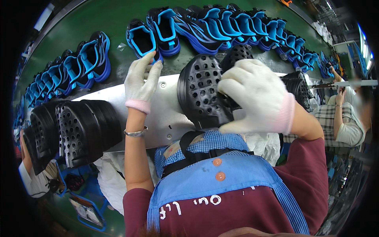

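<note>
My left hand [143, 81], in a white knit glove with a pink cuff, is raised with its fingers stretched out and slightly apart. Its fingertips meet the heel of a black and blue shoe [141, 38], whose opening faces up. My right hand [254, 96], gloved alike, curls its fingers round the side of a black, shoe-shaped rubbery piece dotted with round holes [201, 81]. That piece stands over the metal plate [154, 106] in front of my apron. Behind the right hand, another black holed piece [238, 53] is partly hidden.
A row of black and blue shoes [223, 29] curves across the green table [106, 19], and another row [73, 69] runs along the left. Black holed pieces [85, 130] stand stacked at the left, with more [298, 89] at the right. A co-worker's arm [338, 106] shows far right.
</note>
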Demonstrator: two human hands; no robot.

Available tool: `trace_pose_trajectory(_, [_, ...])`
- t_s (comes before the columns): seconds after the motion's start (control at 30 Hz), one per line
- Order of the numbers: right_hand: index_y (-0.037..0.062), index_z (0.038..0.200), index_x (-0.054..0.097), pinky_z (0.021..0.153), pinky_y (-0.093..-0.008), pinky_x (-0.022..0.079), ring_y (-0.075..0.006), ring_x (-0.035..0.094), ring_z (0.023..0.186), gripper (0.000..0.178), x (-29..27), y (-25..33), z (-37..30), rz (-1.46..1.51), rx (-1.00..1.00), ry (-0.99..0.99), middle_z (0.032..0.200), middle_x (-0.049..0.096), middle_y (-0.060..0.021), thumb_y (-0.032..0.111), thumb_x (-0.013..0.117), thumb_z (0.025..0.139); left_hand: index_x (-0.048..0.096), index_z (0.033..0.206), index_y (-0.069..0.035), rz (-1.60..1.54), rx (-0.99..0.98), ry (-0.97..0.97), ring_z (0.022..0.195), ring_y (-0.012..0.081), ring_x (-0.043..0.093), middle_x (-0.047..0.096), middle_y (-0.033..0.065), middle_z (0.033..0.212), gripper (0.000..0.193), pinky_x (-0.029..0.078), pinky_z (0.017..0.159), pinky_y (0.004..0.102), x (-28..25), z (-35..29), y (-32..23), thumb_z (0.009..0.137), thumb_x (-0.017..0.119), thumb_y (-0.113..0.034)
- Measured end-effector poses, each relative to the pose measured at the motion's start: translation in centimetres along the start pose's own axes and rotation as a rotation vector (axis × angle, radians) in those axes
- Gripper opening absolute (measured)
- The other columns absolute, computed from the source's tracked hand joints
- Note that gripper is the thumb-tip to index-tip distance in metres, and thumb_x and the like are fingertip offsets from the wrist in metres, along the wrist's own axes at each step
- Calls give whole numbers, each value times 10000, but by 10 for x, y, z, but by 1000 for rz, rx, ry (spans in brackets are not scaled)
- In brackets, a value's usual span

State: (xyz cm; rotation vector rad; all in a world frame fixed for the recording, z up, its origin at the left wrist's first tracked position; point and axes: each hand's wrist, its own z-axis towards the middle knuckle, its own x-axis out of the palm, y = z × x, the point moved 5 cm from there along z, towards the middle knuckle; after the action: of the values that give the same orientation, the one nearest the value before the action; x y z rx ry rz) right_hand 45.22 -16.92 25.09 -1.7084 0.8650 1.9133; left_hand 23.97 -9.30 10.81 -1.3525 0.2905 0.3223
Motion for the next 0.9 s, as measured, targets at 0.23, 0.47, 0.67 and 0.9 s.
trace_pose_trajectory(0.23, [16, 1080, 619, 832, -411, 495, -313, 620, 973, 660, -35, 31, 23, 131, -132, -146, 1070, 625, -132, 399, 855, 598, 338, 1469, 5, -1280, -184, 477, 1229, 291, 551, 520, 215, 1351, 762, 459, 1049, 398, -5, -32, -62, 1005, 345, -599])
trace_pose_trajectory(0.47, [-25, 1194, 587, 798, -373, 536, -312, 656, 943, 631, -10, 26, 73, 363, 86, 58, 1065, 646, -176, 364, 795, 741, 458, 1373, -34, -1421, -233, 224, 1021, 215, 646, 629, 129, 1143, 498, 540, 917, 365, -30, -21, -53, 976, 517, -329])
trace_pose_trajectory(0.67, [-48, 902, 589, 720, -431, 536, -383, 651, 778, 491, 27, 14, 115, 370, 111, 75, 822, 633, -245, 435, 643, 832, 554, 1141, -77, -1296, -225, -135, 835, 132, 655, 633, 36, 972, 332, 565, 705, 266, -40, -12, -36, 978, 544, -366])
trace_pose_trajectory(0.9, [-68, 751, 567, 645, -429, 531, -386, 638, 668, 470, 42, 2, 158, 443, 176, 107, 668, 605, -241, 394, 620, 822, 574, 986, -119, -1313, -269, -294, 777, 159, 621, 619, 39, 896, 288, 542, 685, 318, -44, 19, 6, 958, 575, -405])
